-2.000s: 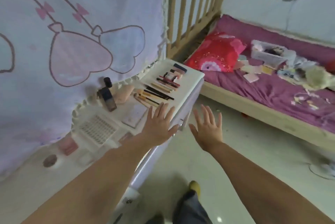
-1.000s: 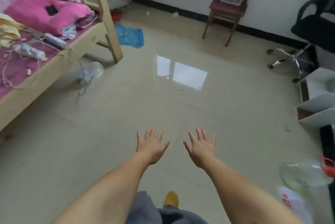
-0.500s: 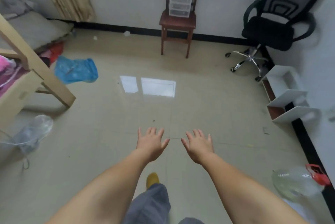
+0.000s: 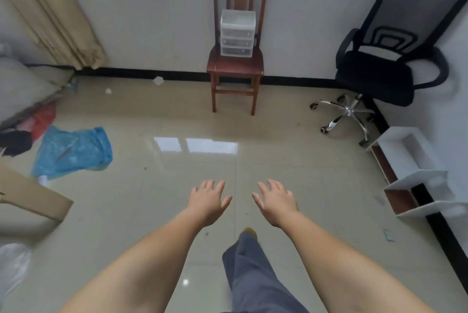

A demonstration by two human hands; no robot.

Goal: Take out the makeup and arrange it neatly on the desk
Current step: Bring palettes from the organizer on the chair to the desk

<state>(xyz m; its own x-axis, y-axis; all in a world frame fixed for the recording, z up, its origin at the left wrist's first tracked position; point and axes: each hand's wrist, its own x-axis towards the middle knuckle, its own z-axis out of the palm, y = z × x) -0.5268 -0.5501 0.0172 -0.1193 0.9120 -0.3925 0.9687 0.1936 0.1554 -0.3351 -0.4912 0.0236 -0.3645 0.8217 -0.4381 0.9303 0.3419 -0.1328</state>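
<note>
While held out palm-down over the tiled floor [image 4: 291, 160]: left hand [image 4: 207, 202], fingers spread and relaxed, gripping nothing; right hand [image 4: 276, 202] beside it, likewise spread, empty. Farther off, by the wall: small plastic drawer unit [image 4: 237, 32] on wooden chair [image 4: 235, 67]. Makeup unseen.

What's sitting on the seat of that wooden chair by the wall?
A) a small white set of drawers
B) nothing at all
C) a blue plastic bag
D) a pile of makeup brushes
A: a small white set of drawers stands on the seat of the wooden chair; the blue bag lies on the floor off to the left instead.
</note>
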